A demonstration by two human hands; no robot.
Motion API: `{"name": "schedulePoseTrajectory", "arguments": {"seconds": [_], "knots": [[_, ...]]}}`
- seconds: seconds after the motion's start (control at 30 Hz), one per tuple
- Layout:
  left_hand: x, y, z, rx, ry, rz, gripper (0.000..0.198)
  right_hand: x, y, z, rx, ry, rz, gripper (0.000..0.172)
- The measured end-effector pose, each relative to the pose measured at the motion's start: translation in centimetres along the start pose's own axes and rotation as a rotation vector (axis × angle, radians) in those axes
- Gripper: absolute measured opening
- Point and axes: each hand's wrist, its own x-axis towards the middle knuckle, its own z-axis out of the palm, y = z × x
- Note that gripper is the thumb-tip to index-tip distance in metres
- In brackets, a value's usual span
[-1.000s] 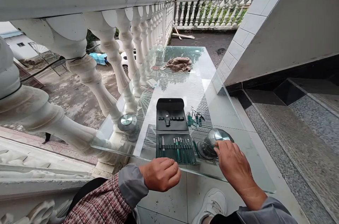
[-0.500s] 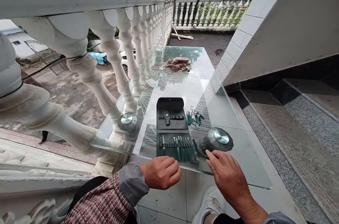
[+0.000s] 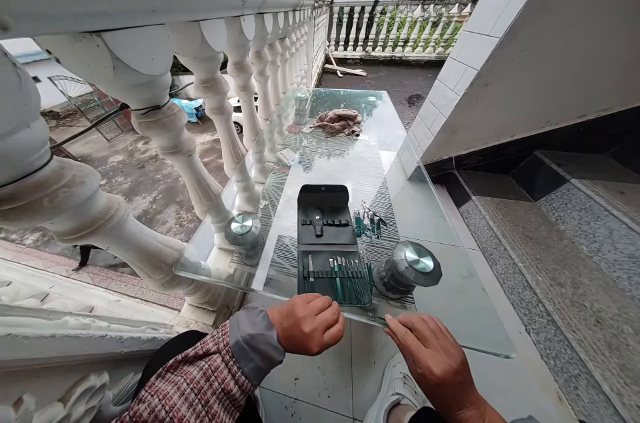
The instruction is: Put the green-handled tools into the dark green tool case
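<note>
A thick glass pane lies tilted across the view, its near edge under both hands. My left hand curls over that edge, and my right hand lies with its fingers along it, a little below a metal-capped suction cup. Between the hands, a black open tool roll holds several green-handled picks in its lower pocket. Small metal tools with green handles lie beside the roll. A second suction cup sits near the left edge of the pane.
A white stone balustrade runs along the left side, and a tiled wall corner and granite steps lie on the right. A brown cloth and a third suction cup sit at the pane's far end.
My right hand has moved off the right suction cup, down to the near edge of the glass. My left hand has barely moved.
</note>
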Motion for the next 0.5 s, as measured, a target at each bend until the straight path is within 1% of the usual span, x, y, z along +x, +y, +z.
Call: {"name": "schedulePoseTrajectory", "arguments": {"seconds": [0.13,0.3,0.5], "knots": [[-0.04,0.05,0.14,-0.005,0.011,0.0,0.019,-0.14,-0.08,0.11,0.028,0.001,-0.028,0.021],[-0.04,0.23,0.29,0.014,0.028,-0.009,0.02,-0.26,0.02,0.25,0.036,0.041,-0.077,0.023],[0.16,0.22,0.1,0.012,0.065,-0.018,0.02,-0.3,0.22,0.52,0.106,0.067,-0.06,0.028]]}}
